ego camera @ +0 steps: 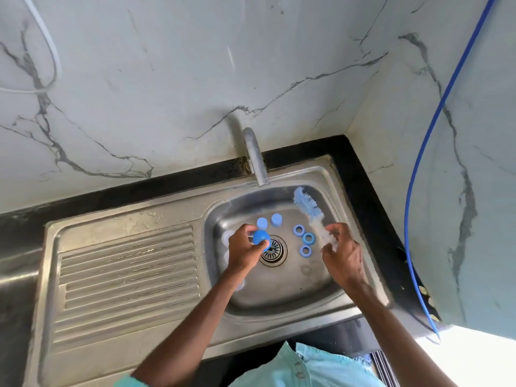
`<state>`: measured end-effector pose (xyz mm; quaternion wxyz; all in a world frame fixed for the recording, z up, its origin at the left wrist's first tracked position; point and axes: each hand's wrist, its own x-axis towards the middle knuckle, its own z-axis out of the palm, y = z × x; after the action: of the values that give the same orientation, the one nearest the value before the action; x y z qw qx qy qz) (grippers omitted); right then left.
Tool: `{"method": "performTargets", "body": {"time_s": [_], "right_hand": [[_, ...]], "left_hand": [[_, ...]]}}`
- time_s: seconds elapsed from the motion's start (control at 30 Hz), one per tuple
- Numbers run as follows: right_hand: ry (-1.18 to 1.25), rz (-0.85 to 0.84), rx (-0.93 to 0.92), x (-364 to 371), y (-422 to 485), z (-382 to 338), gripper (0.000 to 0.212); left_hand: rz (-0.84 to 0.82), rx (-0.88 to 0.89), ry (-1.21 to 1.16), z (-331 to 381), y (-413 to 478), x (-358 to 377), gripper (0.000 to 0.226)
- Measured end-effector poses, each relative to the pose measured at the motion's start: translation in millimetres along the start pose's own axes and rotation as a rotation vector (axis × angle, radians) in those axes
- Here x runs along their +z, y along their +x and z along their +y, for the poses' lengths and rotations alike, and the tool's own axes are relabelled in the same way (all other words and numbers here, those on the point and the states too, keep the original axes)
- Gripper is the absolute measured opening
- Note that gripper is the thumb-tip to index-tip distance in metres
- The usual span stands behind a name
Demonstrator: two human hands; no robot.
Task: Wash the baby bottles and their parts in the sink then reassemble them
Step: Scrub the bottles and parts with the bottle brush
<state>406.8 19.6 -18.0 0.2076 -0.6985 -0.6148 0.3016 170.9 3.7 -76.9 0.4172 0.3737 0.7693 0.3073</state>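
We logged the ribbed drainboard (125, 263) far left of the drain (272, 250). Pale clear parts (227, 237), too faint to identify, sat just left of the drain, partly under the left hand (245, 251). That hand's fingers were curled round a blue domed cap (260, 239), held over the drain's left edge. Two more blue caps (262, 223) stood just behind the drain. Three blue rings (304, 237) lay clustered right of the drain. Farther right, the right hand (344, 256) gripped the bottle brush (307, 203) by its handle, bristles pointing behind-right of the drain. A blue hose (427, 135) hung far right.
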Motion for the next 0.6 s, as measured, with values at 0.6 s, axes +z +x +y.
{"method": "performTargets", "body": {"time_s": [0.6], "right_hand": [[0.013,-0.046,0.216,43,6,5,0.041]], "left_hand": [[-0.128,0.121,0.85,-54,108,43,0.068]]}}
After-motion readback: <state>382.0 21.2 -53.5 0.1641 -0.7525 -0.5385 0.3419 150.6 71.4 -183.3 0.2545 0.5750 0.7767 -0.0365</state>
